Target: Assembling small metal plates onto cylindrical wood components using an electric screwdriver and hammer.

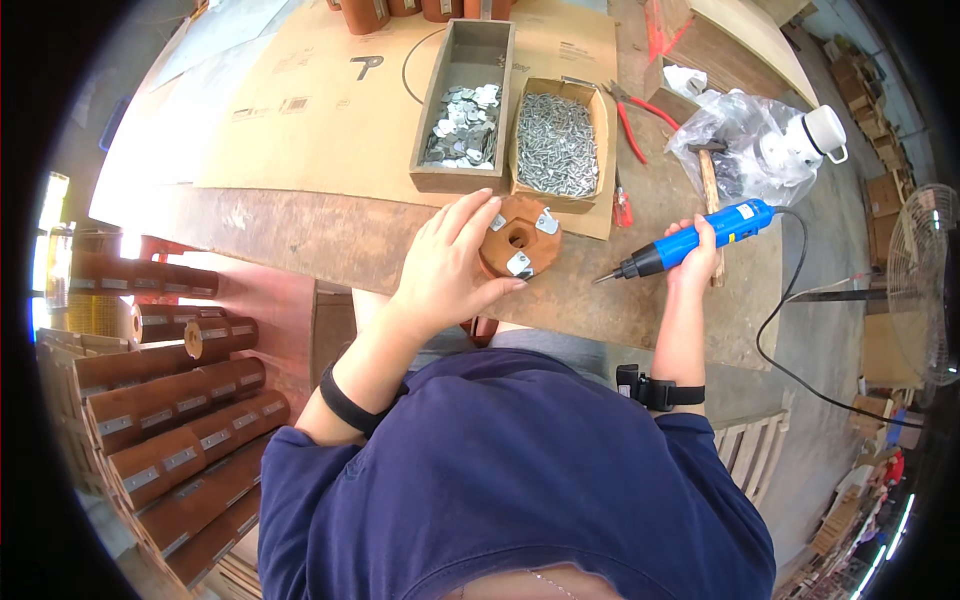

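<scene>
My left hand point(442, 255) grips the side of a brown round wooden cylinder point(543, 247), with the thumb at its near edge and the fingers over its left rim. The cylinder's top face has a hole in the middle and small metal plates around it. In my right hand point(692, 264) is a blue electric screwdriver point(738, 222), closed in my fingers. Its thin bit points left toward the cylinder but stays apart from it. Just beyond the cylinder, a wooden box point(417, 160) holds metal plates point(466, 125), and a cardboard box point(597, 185) is full of screws point(556, 142).
Red-handled pliers point(630, 125), a red-handled screwdriver point(623, 207) and a hammer point(711, 180) lie to the right. Behind them is a plastic bag point(740, 130) with a white bottle point(820, 130). A cord point(765, 335) hangs at the right. Stacked brown cylinders point(180, 405) stand at the left.
</scene>
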### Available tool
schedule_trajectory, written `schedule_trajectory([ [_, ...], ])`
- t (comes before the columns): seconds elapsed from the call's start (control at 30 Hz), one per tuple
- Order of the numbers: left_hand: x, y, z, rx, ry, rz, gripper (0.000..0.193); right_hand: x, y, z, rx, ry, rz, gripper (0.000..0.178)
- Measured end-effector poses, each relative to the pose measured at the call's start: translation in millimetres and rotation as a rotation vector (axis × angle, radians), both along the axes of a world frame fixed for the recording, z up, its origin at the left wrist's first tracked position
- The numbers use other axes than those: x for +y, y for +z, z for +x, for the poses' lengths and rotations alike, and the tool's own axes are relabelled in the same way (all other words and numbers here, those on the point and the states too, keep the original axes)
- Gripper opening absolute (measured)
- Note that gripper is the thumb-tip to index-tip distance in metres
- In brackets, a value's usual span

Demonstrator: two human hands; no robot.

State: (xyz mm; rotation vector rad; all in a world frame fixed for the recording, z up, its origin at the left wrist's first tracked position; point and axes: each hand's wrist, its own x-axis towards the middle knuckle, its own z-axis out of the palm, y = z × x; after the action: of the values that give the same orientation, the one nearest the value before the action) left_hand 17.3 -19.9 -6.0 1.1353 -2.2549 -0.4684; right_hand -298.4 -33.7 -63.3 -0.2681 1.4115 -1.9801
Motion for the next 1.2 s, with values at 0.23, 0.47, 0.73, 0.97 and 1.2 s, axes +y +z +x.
schedule_trajectory([
  [0.23, 14, -4, -6, 0.041, 0.108, -0.032, 0.081, 9, -13, -4, -0.030, 0.031, 0.052, 0.029],
  [0.47, -5, 16, -26, 0.056, -0.026, 0.010, 0.083, 1, -19, -8, -0.020, 0.060, 0.047, 0.031],
  [0.73, -10, 12, -34, -0.102, -0.090, -0.146, 0.067, 8, -29, -14, -0.094, 0.067, 0.019, 0.029],
  [0.97, -6, 10, -32, -0.047, -0.067, -0.097, 0.072, 8, -27, -12, -0.094, 0.060, 0.026, 0.028],
  [1.2, 3, 10, -15, 0.004, -0.038, -0.061, 0.070, 12, -19, -7, -0.095, 0.052, -0.001, 0.026],
])
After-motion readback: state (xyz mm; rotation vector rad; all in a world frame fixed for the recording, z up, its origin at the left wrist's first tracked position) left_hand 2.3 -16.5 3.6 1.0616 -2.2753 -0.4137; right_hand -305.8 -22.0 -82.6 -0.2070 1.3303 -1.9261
